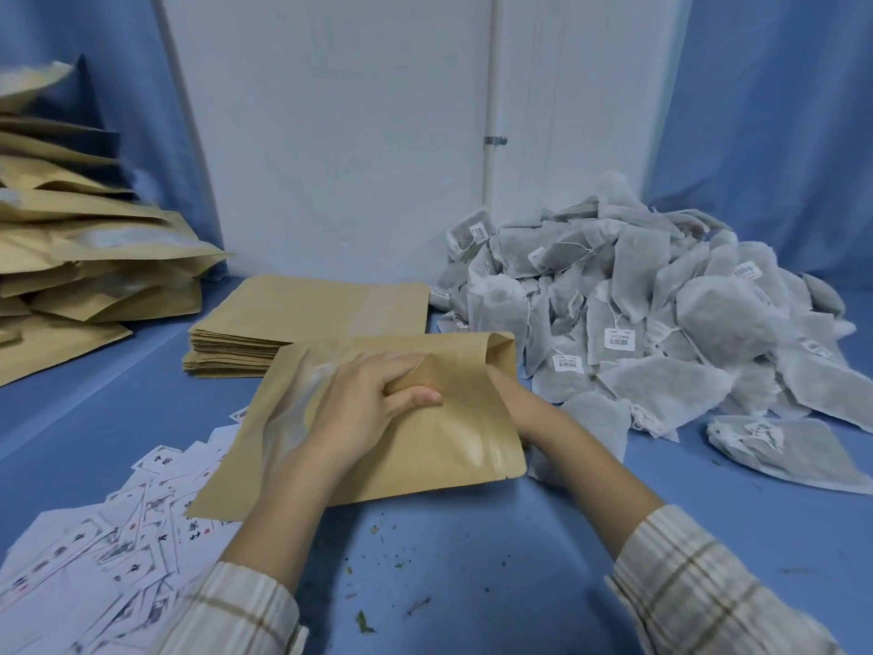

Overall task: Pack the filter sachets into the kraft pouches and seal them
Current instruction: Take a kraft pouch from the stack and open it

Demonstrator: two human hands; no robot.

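Checked cream sleeves (699,583) lead forward: left hand (373,404) pinches the tan kraft paper pouch (425,446); right hand (519,399) reaches inside its mouth, fingers hidden, grip unclear.

A blue bench (472,536) carries a heap of grey filter sachets (661,323) at right, a flat stack of empty kraft pouches (302,319) at centre, filled pouches (94,267) piled at left, printed paper labels (108,555) near left, and scattered green crumbs (363,621).

Flat pouch stack (302,314) lies left of sachet heap (661,314).
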